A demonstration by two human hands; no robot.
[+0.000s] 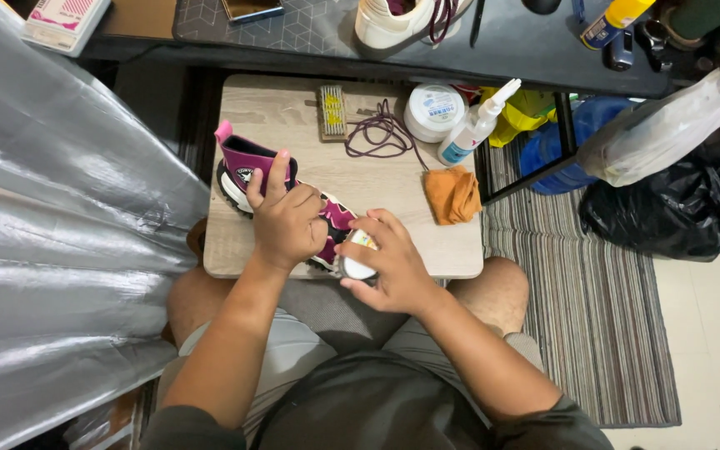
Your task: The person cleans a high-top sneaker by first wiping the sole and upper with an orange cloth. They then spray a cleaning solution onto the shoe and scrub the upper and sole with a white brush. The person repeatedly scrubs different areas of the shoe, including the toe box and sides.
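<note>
magenta sneaker [247,158], orange cloth [452,194], striped rug [593,333]

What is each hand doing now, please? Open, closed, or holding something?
Left hand: grip closed on the magenta high-top shoe, steadying it on the small table.
Right hand: grip closed on a small white object at the shoe's toe.

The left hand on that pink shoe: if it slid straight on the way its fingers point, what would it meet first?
Probably the shoe's raised ankle collar, which the left hand already touches; beyond that, bare wooden table. Depth is unclear.

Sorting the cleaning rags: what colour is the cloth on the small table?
Orange; the cloth shows plainly in the head view.
</note>
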